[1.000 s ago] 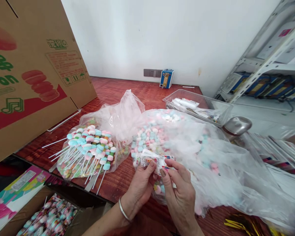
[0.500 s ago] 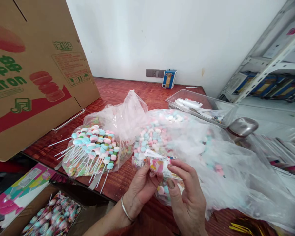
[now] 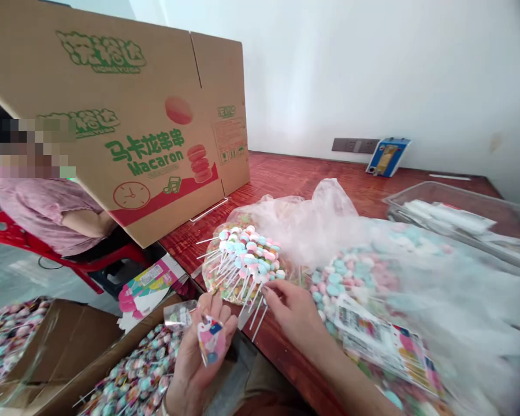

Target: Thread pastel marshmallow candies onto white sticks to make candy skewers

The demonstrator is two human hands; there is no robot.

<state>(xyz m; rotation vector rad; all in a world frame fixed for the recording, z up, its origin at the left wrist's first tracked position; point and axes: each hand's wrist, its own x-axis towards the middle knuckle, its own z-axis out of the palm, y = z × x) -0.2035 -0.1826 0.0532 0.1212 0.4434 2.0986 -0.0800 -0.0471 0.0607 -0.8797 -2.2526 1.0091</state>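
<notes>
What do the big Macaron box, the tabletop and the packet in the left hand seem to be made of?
Macaron box: matte brown cardboard, judging by its flat printed panels and cut slits.
Tabletop: wood or wood-look laminate, reddish with streaky grain and slight sheen.
Packet: probably thin, glossy plastic film; one end is see-through.

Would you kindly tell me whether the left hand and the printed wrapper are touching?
Touching. The head view shows it: the printed wrapper is held in the curled left hand, with no gap between them.
</notes>
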